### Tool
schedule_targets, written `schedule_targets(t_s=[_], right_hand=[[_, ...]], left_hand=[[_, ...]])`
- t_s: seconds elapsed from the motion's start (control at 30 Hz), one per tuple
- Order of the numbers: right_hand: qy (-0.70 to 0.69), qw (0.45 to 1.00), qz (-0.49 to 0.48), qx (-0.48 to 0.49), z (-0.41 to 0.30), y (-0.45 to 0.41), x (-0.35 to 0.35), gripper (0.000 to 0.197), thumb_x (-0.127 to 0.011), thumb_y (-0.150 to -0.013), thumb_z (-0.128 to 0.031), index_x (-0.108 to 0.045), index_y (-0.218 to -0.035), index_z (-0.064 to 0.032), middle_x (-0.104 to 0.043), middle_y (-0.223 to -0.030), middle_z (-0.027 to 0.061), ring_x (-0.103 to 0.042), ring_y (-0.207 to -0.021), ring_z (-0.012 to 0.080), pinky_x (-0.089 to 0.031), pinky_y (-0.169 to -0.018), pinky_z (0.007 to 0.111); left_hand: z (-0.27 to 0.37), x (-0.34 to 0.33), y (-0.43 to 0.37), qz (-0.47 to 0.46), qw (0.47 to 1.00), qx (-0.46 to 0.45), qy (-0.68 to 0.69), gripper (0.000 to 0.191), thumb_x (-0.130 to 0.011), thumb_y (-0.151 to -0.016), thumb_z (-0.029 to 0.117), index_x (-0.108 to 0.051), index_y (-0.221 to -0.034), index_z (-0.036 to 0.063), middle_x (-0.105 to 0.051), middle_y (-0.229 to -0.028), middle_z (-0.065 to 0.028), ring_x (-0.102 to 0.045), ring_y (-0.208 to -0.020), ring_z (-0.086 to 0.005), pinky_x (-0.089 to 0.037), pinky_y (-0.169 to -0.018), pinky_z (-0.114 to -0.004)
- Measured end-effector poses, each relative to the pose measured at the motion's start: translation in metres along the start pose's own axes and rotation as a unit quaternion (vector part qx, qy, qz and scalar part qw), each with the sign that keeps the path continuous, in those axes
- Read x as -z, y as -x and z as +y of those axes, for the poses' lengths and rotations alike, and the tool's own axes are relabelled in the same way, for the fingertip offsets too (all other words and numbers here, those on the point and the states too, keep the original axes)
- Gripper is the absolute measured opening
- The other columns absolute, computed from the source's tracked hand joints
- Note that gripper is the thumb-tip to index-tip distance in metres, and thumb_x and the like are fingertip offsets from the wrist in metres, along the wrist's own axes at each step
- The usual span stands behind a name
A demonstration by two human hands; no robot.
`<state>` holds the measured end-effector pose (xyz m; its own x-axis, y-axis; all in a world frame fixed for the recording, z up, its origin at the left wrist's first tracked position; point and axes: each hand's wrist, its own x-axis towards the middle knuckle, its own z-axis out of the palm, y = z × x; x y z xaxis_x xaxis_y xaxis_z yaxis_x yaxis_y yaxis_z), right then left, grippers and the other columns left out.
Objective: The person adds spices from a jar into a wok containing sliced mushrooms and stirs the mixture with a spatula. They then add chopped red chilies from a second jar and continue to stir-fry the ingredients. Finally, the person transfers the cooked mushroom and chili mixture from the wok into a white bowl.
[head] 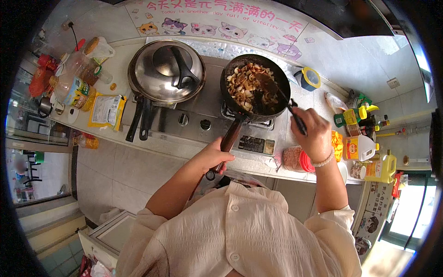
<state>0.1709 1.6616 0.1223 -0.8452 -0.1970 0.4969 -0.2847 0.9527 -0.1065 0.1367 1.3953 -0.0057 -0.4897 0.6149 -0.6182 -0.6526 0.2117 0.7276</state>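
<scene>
A dark frying pan [226,69] sits on the right burner of a steel gas stove [162,121]. My left hand [211,157] grips the pan's brown handle [232,133] near its end. In my right hand [311,128] is the black handle of a spatula [299,121]. The spatula's brown blade [266,82] lies among the pan's contents, partly covering them. Those contents are pale, chopped pieces of food [244,91] with browned bits, which look like onion or garlic.
On the left burner stands a lidded wok [145,76], its two black handles jutting over the counter's front. Bottles and a yellow-edged packet [106,110] crowd the left counter. A red-lidded jar [292,159] and a white jug [360,148] stand to the right. A range hood [346,15] hangs above.
</scene>
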Motion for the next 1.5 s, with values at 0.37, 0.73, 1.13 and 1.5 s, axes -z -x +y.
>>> schedule_targets(t_s=[0.37, 0.73, 1.13, 1.5], right_hand=[[-0.143, 0.822, 0.169, -0.525, 0.081, 0.003, -0.061, 0.027, -0.069, -0.083, -0.024, -0.067, -0.083, 0.0026, -0.064, -0.06, 0.0077, -0.062, -0.048, 0.015, -0.049, -0.044, 0.03], [-0.219, 0.969, 0.052, -0.102, 0.038, -0.004, -0.01, 0.019, -0.07, -0.077, 0.001, -0.067, -0.096, -0.0029, -0.063, -0.078, 0.0103, -0.063, -0.067, 0.0189, -0.049, -0.061, 0.029], [-0.192, 0.964, -0.109, 0.148, 0.023, -0.021, 0.012, 0.026, -0.07, -0.072, 0.0, -0.067, -0.097, -0.0047, -0.06, -0.081, 0.0102, -0.06, -0.066, 0.0279, -0.049, -0.059, 0.035], [-0.118, 0.979, -0.109, 0.121, 0.003, -0.012, 0.027, 0.02, -0.069, -0.073, -0.002, -0.066, -0.093, -0.0048, -0.058, -0.076, 0.0098, -0.058, -0.06, 0.0285, -0.048, -0.057, 0.035]], left_hand=[[-0.004, -0.002, -0.005, 0.002, 1.0, -0.002, 0.012, 0.052, -0.067, -0.076, 0.005, -0.035, -0.117, 0.0022, -0.053, -0.077, -0.0101, -0.054, -0.048, -0.0156, -0.043, -0.036, -0.032], [0.0, 0.003, 0.003, 0.003, 1.0, -0.002, 0.012, 0.049, -0.067, -0.076, 0.005, -0.036, -0.114, 0.0028, -0.053, -0.076, -0.0101, -0.053, -0.048, -0.0162, -0.043, -0.036, -0.032], [-0.001, 0.002, 0.0, 0.006, 1.0, -0.004, 0.005, 0.053, -0.067, -0.078, 0.005, -0.035, -0.12, 0.0005, -0.054, -0.072, -0.0102, -0.054, -0.046, -0.0177, -0.042, -0.036, -0.033], [-0.004, 0.002, -0.004, -0.004, 1.0, -0.006, 0.006, 0.051, -0.066, -0.076, 0.006, -0.037, -0.117, -0.0004, -0.055, -0.076, -0.0106, -0.055, -0.048, -0.0177, -0.044, -0.035, -0.033]])
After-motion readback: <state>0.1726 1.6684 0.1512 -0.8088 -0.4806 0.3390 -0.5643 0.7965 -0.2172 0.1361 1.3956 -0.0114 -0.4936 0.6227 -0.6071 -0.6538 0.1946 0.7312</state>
